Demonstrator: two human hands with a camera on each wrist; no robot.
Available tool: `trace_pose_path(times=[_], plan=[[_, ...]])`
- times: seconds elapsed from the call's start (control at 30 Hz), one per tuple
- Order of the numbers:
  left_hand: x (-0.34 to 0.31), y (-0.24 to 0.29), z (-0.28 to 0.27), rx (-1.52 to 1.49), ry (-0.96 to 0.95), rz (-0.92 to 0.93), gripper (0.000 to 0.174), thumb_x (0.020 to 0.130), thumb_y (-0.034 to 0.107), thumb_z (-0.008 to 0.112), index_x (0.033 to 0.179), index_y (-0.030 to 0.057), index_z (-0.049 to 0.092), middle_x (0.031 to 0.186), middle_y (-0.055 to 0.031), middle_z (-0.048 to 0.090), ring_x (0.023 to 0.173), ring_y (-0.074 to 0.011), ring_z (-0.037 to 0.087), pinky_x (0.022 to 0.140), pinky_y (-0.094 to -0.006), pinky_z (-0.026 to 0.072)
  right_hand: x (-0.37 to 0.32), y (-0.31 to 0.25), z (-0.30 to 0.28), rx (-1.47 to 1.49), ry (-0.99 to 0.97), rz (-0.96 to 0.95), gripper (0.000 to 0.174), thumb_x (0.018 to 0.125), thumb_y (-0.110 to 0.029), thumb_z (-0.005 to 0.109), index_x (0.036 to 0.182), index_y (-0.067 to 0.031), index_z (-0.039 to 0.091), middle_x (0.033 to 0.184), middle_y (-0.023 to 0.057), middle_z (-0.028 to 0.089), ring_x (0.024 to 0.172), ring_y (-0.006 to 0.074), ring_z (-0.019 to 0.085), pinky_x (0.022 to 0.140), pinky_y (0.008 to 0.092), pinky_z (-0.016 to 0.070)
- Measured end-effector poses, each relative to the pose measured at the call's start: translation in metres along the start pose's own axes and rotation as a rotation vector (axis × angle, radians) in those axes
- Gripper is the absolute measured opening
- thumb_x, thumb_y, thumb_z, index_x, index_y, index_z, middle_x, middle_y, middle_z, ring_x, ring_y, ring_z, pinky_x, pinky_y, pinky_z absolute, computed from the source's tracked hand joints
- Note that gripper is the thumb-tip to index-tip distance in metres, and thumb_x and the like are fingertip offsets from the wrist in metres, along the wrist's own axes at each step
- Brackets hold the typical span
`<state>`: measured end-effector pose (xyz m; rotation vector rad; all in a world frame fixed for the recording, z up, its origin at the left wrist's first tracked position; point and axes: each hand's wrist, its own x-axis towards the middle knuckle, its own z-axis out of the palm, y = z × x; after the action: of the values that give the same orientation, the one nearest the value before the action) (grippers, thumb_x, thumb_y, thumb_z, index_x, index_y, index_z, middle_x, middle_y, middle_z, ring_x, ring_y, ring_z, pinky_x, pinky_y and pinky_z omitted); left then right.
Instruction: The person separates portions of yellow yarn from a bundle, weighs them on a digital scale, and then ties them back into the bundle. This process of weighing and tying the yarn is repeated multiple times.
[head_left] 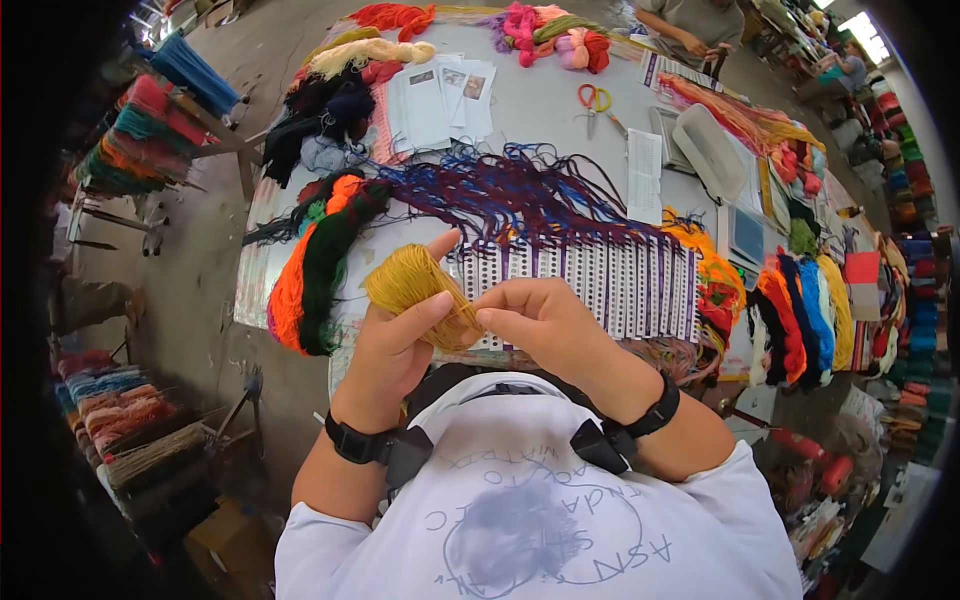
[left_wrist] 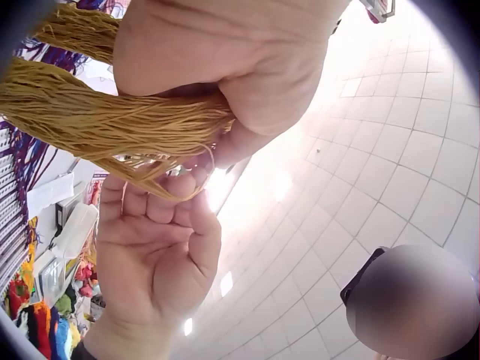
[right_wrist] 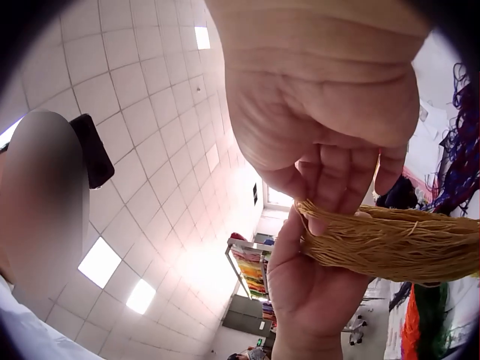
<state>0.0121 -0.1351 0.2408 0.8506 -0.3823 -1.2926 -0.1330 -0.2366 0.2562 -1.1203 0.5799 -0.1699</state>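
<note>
A mustard-yellow skein of thread [head_left: 412, 285] is looped around the left hand [head_left: 392, 350], whose thumb presses over the strands while the index finger points up past them. At the skein's right edge, the right hand [head_left: 540, 325] pinches some strands between thumb and fingertips. In the left wrist view a thin loop stands out from the skein [left_wrist: 112, 120] near the fingertips of the right hand [left_wrist: 154, 262]. The right wrist view shows the skein [right_wrist: 397, 244] running between the left hand [right_wrist: 315, 300] and the right hand [right_wrist: 322, 112].
Beyond the hands, dark purple and blue threads [head_left: 520, 195] hang from a row of punched white cards [head_left: 590, 290]. Orange and dark green skeins [head_left: 325, 265] lie at the left, scissors [head_left: 594, 105] and papers [head_left: 440, 100] farther back, a plastic box [head_left: 712, 150] and colourful skeins at the right.
</note>
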Motion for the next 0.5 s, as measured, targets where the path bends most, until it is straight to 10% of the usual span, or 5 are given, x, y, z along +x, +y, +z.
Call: trace_pose_path(times=[0.5], plan=[[0.007,0.002,-0.013,-0.078,-0.198,-0.086,0.056,0.09,0.026,0.052,0.136,0.0002,0.033,0.111,-0.0058,0.05,0.093,-0.0122,0.052,0.079,-0.0269,0.0453,0.0,-0.003,0.012,0.054,0.091,-0.015,0.02,0.086,-0.007,0.058,0.1,0.0068,0.056,0.089,0.0099,0.065,0.083,0.0124,0.062,0.076,0.0261,0.0501]])
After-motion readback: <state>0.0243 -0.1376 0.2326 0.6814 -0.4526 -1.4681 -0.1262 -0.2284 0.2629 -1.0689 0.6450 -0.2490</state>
